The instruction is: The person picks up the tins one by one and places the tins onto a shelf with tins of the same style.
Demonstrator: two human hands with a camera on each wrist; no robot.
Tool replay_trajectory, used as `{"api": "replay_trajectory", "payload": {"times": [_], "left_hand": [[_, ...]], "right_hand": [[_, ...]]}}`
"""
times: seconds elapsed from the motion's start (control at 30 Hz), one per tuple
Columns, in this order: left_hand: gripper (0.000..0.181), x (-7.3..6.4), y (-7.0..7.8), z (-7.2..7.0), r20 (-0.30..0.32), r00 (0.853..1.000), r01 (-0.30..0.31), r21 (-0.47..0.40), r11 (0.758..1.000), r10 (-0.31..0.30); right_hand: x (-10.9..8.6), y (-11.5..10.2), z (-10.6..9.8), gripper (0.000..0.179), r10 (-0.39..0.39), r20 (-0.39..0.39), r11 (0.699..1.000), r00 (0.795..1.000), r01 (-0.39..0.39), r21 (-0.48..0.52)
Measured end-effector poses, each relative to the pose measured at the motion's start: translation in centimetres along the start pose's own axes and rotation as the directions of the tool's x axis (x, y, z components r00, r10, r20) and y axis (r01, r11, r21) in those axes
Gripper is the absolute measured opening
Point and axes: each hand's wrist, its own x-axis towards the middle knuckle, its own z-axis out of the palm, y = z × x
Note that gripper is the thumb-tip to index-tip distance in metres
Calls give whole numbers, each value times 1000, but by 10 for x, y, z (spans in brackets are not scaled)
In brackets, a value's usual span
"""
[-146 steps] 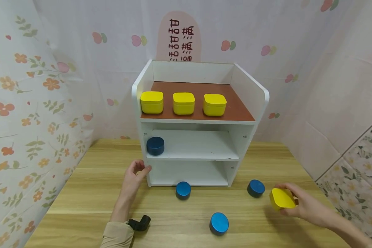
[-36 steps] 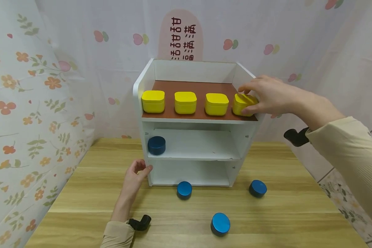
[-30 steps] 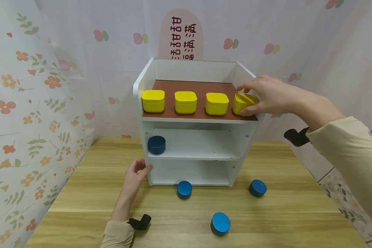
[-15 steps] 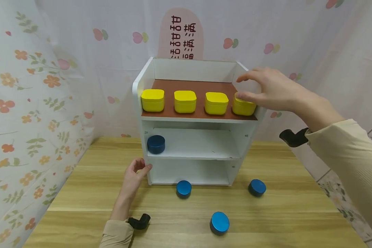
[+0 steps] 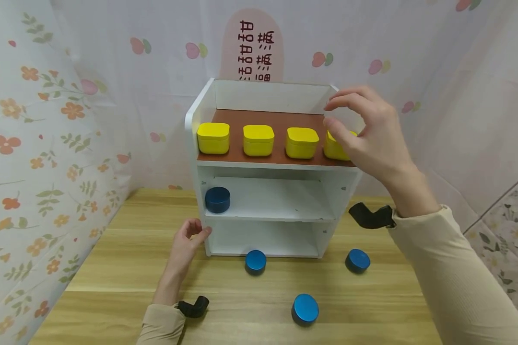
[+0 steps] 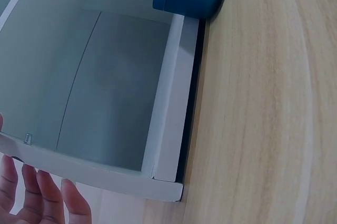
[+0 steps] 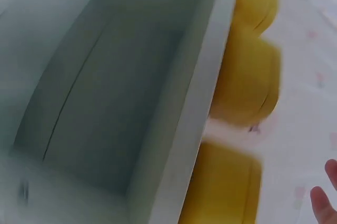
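Note:
My left hand (image 5: 189,243) holds the left side panel of a white shelf unit (image 5: 263,166), thumb at its front edge. In the left wrist view its fingers (image 6: 47,190) lie along the panel's outer face. My right hand (image 5: 373,132) is held up at the unit's top right, thumb and fingers apart with nothing between them. It partly covers a yellow box (image 5: 335,147), the rightmost in a row on the brown top shelf. Left of that stand three more rounded square yellow boxes: one (image 5: 302,143), a second (image 5: 258,141) and a third (image 5: 213,139).
A dark blue round tin (image 5: 217,200) sits at the left of the middle shelf. On the wooden table (image 5: 125,268) lie three blue round tins: one (image 5: 255,262) by the unit's base, one (image 5: 305,309) nearer, one (image 5: 358,261) to the right. A patterned curtain (image 5: 155,96) hangs behind.
The right hand has carried the fourth yellow box from the table's right to the top shelf, let it go and lifted away with fingers spread. The left hand has stayed at the panel.

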Motion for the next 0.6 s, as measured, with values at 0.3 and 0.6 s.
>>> {"api": "replay_trajectory", "payload": {"times": [0.3,0.6], "left_hand": [[28,1,0,0,-3,1000,-3,4,1000,3],[27,4,-3,-2,3,1000,2,9,1000,-2]], "right_hand": [[-33,-26,20,19,-92,-141,987,986,109,118],[-79,-34,41,23,-19,-134,965,991,53,256]]}}
